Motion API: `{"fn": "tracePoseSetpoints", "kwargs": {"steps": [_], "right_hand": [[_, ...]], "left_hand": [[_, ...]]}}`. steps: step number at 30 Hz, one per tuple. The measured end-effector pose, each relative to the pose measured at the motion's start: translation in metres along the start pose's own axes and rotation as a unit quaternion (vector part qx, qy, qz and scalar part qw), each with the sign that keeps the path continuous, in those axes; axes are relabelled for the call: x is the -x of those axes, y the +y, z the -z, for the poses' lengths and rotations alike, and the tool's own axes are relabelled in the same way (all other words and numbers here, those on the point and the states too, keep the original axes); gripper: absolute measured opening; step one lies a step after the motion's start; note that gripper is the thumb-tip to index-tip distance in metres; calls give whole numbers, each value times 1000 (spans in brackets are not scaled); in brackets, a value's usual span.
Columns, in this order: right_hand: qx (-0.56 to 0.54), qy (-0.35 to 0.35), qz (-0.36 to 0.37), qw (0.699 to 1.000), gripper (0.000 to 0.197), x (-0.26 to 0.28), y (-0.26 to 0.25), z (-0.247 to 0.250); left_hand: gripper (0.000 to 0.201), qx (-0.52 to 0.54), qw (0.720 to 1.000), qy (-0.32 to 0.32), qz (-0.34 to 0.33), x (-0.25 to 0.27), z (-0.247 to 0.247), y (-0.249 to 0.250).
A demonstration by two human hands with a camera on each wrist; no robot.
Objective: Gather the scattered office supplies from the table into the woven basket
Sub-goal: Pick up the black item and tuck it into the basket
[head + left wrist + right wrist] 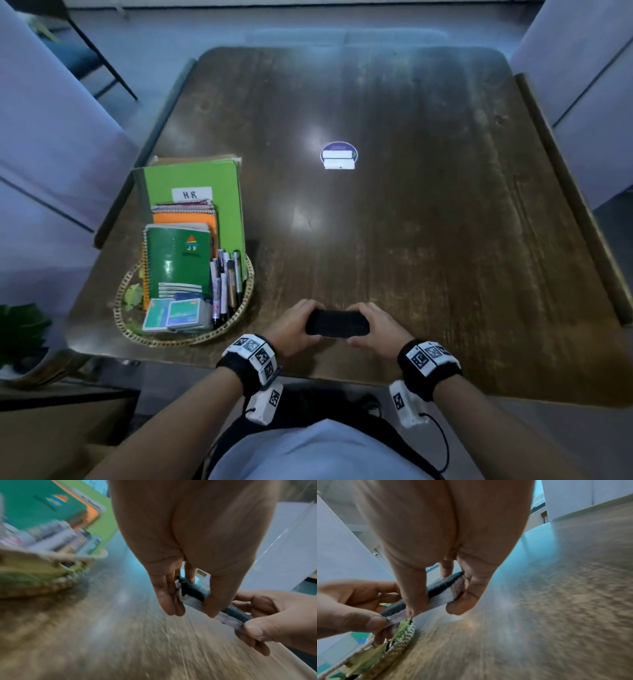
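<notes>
Both hands hold a black, felt-topped block with a pale base, probably a board eraser (337,322), just above the table's near edge. My left hand (297,325) grips its left end; in the left wrist view the fingers (169,596) and thumb pinch the eraser (193,591). My right hand (375,325) grips the right end, thumb and fingers (467,601) around the eraser (443,586). The woven basket (130,334) sits left of the hands, holding green notebooks (178,260), pens (224,284) and card packs (178,313).
A round purple-and-white item (338,156) lies alone mid-table. A large green folder (205,185) leans out of the basket's far side. White chairs stand to the left (51,137) and right (589,85). A plant (20,329) is at the lower left.
</notes>
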State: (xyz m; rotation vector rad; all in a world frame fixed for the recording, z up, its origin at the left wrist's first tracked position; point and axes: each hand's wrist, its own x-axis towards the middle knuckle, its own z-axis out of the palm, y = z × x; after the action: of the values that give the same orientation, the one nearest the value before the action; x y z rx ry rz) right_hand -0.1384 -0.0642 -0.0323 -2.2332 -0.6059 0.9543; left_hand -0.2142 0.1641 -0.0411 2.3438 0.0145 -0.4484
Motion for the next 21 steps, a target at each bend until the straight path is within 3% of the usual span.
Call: {"fn": "tracePoseSetpoints", "kwargs": {"steps": [7,15,21], "right_hand": [[4,16,37,999,56,-62,-90,-35],[-42,55,36,997,53,-107,-182,-82],[-35,74,25,996,51,-125,-231,-119]], "left_hand": [[61,2,1000,18,-9,27,84,-68],[56,58,997,44,-8,59,161,-143],[56,40,998,43,-7,86,195,-187]]}}
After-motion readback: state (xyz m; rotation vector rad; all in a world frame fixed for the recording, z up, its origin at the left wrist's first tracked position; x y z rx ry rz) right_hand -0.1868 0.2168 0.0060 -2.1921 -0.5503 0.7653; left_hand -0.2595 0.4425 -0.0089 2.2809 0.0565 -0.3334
